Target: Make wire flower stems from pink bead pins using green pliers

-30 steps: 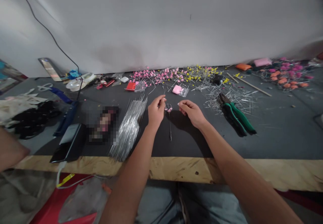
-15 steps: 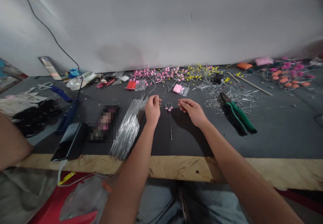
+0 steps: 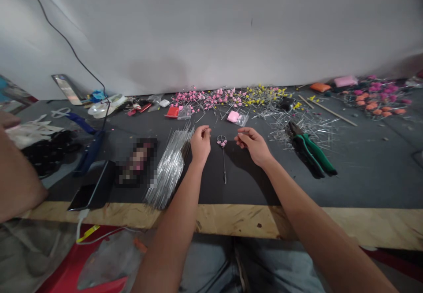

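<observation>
**Our left hand [image 3: 200,144] and right hand [image 3: 254,144] flank a thin metal stick [image 3: 224,163]**

The metal stick lies on the dark table [image 3: 373,174] in the gap between our hands, touching neither of them. Its looped end, with small pink pieces [image 3: 222,143] on it, points toward the wall [image 3: 211,28], and its narrow end points toward us.

We have the fingers of our left hand curled in, the tips drawn close together. We keep the thumb and forefinger of our right hand narrow too, near each other in a pinch. We cannot tell whether anything small sits between the fingertips of either hand.

Just beside our left forearm we see a bundle of straight wires [image 3: 170,167]. Beyond our hands are a pink packet [image 3: 233,116], a red packet [image 3: 172,112], a heap of pink-tipped wires [image 3: 211,98] and, next to it, yellow-tipped wires [image 3: 266,94]. To our right, pliers [image 3: 312,154] with green and black handles lie with their head on loose bare wires [image 3: 307,127]; farther off are a long wooden stick [image 3: 333,112] and an orange packet [image 3: 320,87]. On our far left, another person's arm [image 3: 20,178] reaches over the table edge, near a black box [image 3: 104,187].
</observation>
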`<state>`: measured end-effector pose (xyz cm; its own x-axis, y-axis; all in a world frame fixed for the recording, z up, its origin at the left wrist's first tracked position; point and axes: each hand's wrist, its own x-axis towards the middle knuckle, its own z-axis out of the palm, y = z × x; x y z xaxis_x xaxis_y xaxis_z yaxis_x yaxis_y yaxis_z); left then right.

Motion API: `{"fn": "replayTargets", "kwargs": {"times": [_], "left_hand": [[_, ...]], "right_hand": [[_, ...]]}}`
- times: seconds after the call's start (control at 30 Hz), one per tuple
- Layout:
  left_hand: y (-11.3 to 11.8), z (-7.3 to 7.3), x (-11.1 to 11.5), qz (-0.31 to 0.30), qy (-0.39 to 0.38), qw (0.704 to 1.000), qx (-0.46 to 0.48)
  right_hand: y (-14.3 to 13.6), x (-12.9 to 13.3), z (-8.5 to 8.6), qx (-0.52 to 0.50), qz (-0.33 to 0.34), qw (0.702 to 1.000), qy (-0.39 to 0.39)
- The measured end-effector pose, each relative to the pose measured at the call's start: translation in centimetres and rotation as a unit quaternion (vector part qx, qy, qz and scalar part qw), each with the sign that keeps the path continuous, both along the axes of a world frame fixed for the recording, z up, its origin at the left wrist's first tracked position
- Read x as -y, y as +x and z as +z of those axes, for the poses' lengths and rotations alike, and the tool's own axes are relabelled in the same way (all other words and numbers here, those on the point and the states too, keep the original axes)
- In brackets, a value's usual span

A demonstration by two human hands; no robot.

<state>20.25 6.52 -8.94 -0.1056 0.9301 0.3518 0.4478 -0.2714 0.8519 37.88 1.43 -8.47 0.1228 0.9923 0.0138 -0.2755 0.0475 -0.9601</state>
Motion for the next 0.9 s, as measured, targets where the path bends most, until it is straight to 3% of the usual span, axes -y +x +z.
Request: {"fn": "replayTargets", "kwargs": {"times": [0.43,0.9], "left_hand": [[-0.33,-0.22,-0.18,0.012,-0.025,0.999,0.017],[-0.51,-0.45,-0.33,0.0,-0.01,0.997,-0.079]], "right_hand": [[0.02,-0.01,-0.34,-0.01,-0.016,1.0,-0.006],[-0.13,0.0,-0.26,0.013,-0.047,0.999,-0.013]]}}
